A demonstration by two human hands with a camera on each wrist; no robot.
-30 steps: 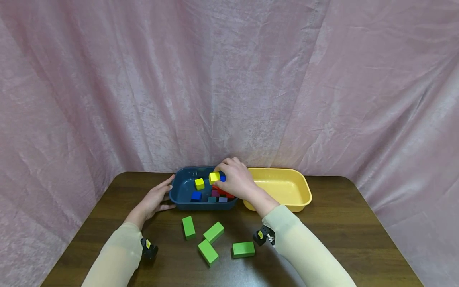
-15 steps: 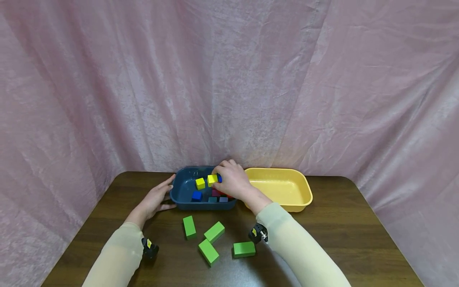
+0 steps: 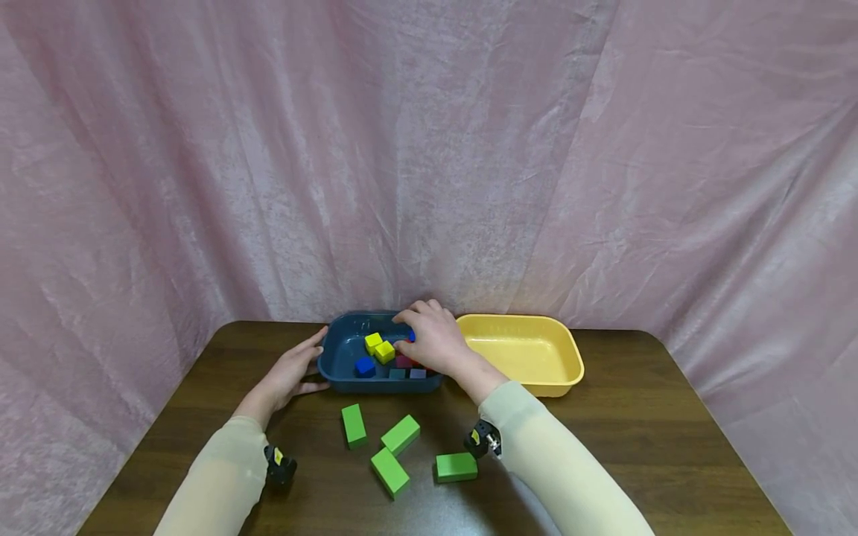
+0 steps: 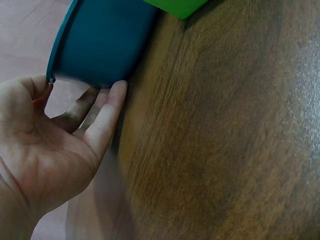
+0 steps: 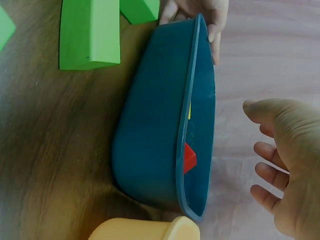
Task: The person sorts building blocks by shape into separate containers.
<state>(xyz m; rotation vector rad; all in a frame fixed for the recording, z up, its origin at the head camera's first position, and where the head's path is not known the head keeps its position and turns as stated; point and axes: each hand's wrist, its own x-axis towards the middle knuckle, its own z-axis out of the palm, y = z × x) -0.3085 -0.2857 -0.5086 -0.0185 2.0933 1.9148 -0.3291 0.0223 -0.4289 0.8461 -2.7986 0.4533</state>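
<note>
My left hand [image 3: 290, 372] rests its fingertips against the left end of a dark blue plastic bin [image 3: 375, 385]; in the left wrist view the thumb is at the rim. My right hand [image 3: 439, 339] hovers over the bin's right half, thumb and fingers spread with nothing between them, as the right wrist view [image 5: 295, 155] also shows. Two yellow cubes [image 3: 385, 352] lie side by side in the bin. A blue cube [image 3: 365, 367] sits in front of them. Red blocks [image 5: 189, 158] and dull grey-blue ones [image 3: 397, 374] lie to the right, partly hidden under the right hand.
A yellow bin [image 3: 529, 350] stands just right of the blue one. Several green blocks [image 3: 389, 472] lie scattered on the brown wooden table [image 3: 617, 432] in front of the bins. A pink curtain [image 3: 429, 149] hangs behind the table.
The yellow cube in my right hand has been let go and now lies beside the other yellow cube. That hand first shifted slightly left, then its fingers parted. My left hand stayed put.
</note>
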